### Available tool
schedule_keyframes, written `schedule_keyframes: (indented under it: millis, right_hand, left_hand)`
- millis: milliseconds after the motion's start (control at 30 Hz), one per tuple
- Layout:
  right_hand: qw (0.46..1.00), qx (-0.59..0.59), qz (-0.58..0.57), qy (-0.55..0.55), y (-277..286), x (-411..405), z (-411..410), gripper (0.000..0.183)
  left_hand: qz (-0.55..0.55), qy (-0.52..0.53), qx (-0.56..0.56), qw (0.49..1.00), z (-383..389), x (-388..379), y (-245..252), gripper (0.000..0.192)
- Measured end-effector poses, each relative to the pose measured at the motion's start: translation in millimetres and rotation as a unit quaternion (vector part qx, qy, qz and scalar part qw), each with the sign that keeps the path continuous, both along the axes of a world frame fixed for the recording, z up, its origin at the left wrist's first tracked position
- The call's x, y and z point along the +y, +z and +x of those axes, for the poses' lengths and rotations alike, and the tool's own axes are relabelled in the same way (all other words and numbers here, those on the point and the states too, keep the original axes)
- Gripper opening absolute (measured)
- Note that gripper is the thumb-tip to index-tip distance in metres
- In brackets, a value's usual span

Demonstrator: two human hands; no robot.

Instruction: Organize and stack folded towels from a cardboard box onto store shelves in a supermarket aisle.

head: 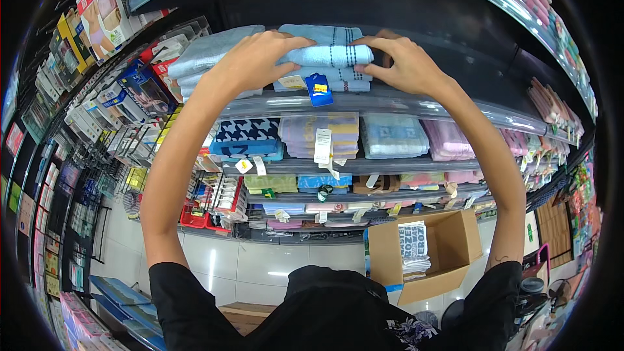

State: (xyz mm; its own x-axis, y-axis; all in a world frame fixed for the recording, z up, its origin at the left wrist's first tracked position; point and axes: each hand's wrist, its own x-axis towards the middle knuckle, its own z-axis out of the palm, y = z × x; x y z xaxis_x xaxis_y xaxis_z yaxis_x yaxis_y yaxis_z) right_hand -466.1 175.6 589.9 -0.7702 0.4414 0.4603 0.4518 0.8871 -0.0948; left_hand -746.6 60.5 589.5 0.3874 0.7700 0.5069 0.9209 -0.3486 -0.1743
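Observation:
On the upper shelf lies a stack of folded light-blue towels. Its top towel has dark dashed stripes near the right end. My left hand grips this towel's left end, thumb at the front and fingers over the top. At the striped right end, my right hand holds it with the thumb low and the fingers partly hidden behind. A blue hang tag with a yellow sticker hangs from the stack's front. Close beside, partly behind my left hand and forearm, sits a grey-blue towel stack.
Lower shelves carry folded towels, including a purple-and-yellow stack and a pale blue stack. An open cardboard box with printed towels stands on the tiled floor. Boxed underwear hangs on racks at left.

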Motion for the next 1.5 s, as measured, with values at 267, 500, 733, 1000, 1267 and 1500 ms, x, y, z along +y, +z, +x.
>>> schedule_keyframes:
  millis: [267,500,733,1000,1267,1500]
  right_hand:
    - [0.985,0.147,0.014,0.087,10.4,24.5,-19.3,0.037]
    - [0.992,0.050,0.035,0.114,-23.9,16.6,-1.7,0.037]
    - [0.993,0.009,0.083,0.086,-6.3,1.1,7.9,0.054]
    - [0.986,-0.029,0.142,0.078,-17.0,7.3,-10.6,0.056]
    - [0.996,0.020,0.026,0.081,-21.4,-4.6,5.0,0.052]
    - [0.978,0.182,0.043,0.092,-53.3,-46.8,63.1,0.047]
  left_hand:
    - [0.270,0.046,0.146,0.951,1.0,16.8,9.4,0.038]
    - [0.068,-0.038,0.050,0.996,-8.0,5.5,-13.7,0.042]
    - [0.038,-0.032,0.026,0.998,-3.7,4.1,-8.5,0.058]
    - [0.014,0.026,0.065,0.997,3.7,11.0,-12.3,0.073]
    - [-0.007,-0.025,0.017,1.000,1.1,-6.5,-6.7,0.063]
    - [0.121,-0.180,-0.099,0.971,18.8,-73.1,-31.8,0.031]
